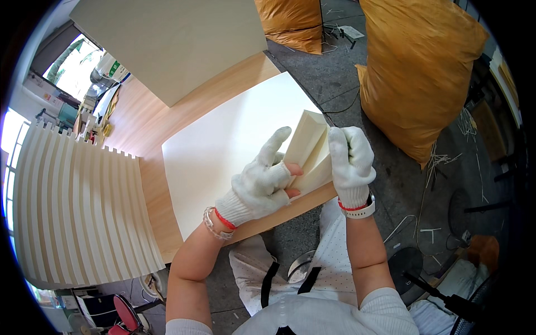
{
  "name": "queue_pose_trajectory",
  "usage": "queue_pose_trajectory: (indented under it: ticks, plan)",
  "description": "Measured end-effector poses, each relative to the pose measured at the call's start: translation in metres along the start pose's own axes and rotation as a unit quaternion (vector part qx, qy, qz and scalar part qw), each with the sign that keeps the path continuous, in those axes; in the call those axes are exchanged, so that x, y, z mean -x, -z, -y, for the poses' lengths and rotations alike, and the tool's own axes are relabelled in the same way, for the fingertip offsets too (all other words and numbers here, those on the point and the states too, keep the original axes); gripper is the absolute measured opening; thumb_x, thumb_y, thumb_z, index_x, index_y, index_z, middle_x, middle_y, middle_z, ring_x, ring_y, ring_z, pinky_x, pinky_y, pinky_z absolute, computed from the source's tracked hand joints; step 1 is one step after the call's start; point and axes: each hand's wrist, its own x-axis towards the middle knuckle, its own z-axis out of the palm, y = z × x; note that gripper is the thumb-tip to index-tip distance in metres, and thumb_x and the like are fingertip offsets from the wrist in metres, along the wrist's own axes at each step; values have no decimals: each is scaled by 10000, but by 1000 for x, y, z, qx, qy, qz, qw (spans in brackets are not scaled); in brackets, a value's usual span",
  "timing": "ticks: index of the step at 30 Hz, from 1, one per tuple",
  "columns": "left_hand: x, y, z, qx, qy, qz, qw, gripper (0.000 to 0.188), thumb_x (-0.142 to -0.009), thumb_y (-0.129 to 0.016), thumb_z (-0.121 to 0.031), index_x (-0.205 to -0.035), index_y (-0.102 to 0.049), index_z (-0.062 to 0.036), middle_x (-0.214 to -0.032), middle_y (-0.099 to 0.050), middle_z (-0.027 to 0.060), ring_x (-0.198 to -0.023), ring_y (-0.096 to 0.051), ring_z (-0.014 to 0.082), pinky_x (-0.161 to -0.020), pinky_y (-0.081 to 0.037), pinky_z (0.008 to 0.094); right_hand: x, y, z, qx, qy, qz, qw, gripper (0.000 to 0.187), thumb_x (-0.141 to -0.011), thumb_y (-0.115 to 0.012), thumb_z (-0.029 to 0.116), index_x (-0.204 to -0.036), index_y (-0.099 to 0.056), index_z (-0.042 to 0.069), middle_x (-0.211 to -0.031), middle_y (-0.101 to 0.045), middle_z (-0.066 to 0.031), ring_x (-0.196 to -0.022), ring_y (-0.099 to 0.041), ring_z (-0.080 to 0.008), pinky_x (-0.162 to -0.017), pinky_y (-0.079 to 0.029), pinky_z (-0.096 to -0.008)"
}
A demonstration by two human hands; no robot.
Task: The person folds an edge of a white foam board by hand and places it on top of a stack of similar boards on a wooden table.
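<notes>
A cream folded card box piece [306, 146], long and trough-shaped, stands tilted between my two hands over the table's near right corner. My left hand [261, 184], in a white knit glove with some bare fingertips, holds its left side; two bare fingertips press inside the lower end and another finger points up along the outer wall. My right hand [352, 162], gloved too, closes on the right wall with its fingers curled. Beneath the piece a large white sheet [223, 134] covers much of the wooden table [146, 114].
Many matching cream folded pieces [84, 206] stand stacked in ridges on the left. A big cream panel [178, 44] rises at the table's far side. Two orange sacks [419, 67] [291, 22] sit on the grey floor, with scattered strips [441, 159] beside them.
</notes>
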Motion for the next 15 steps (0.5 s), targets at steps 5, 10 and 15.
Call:
queue_pose_trajectory:
  ticks: [5,10,15]
  plan:
    - [1,-1,2,4,-6,-9,1000,413,-703,-829,19,-1058,-663,-109,-1572,-345,265,-1076,-700,357,-843,-590,389,2,0,-1,-15,-20,-6,1000,195,-983,-669,112,-834,-590,15,-723,-565,-58,-621,-534,-159,-581,-435,-338]
    - [2,1,-1,-39,9,-3,999,358,-718,-751,43,-1043,-687,-94,-1561,-365,283,-1044,-704,352,-847,-588,383,2,4,2,-32,-15,17,999,192,-981,-669,105,-833,-586,17,-723,-561,-55,-620,-525,-156,-584,-433,-331]
    - [-2,4,3,-105,-51,15,993,323,-717,-735,41,-1016,-692,-73,-1545,-381,300,-1016,-710,360,-848,-588,391,1,2,0,-19,-23,8,1000,194,-982,-674,106,-830,-590,19,-722,-564,-51,-620,-529,-146,-581,-432,-329]
